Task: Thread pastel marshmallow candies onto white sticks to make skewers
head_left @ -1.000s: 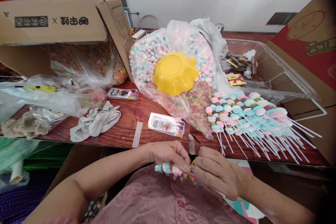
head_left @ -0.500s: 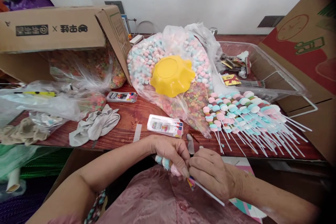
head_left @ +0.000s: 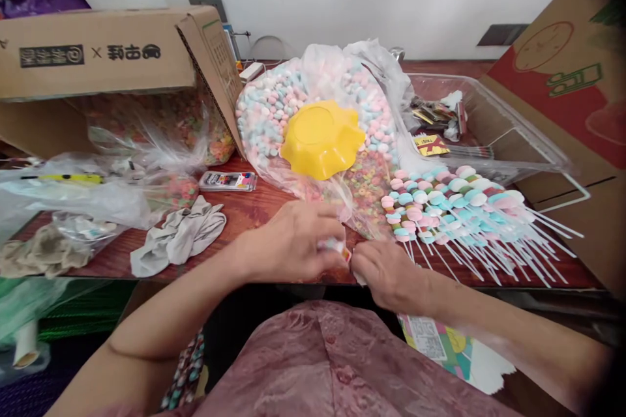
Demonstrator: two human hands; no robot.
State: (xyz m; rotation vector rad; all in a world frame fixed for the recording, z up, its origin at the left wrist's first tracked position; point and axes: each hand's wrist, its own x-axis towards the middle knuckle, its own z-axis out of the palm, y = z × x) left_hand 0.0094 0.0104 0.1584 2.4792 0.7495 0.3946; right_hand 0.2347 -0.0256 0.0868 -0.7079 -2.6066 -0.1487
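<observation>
My left hand (head_left: 296, 241) is over the front edge of the table, its fingers bent round a small white printed packet (head_left: 337, 247) with a red and yellow corner. Most of that packet is covered by the fingers, and the hand is somewhat blurred. Close on its right, my right hand (head_left: 391, 273) is closed, thumb and fingertips pinched near the packet's corner. What it grips is hidden. To the right lies a pile of candy skewers (head_left: 454, 202), pink, blue and white sweets on white sticks. The skewer held earlier is not distinguishable.
Behind my hands a yellow wavy-edged bowl (head_left: 323, 140) rests upside down on clear bags of marshmallows (head_left: 274, 101) and ring candies. A cardboard box (head_left: 112, 45) and grey gloves (head_left: 180, 234) are on the left. A clear plastic bin (head_left: 518, 120) stands behind the skewers.
Both hands have moved forward from my lap to the table edge. The skewer between them is out of sight. My left hand now covers the spot where the printed packets lay.
</observation>
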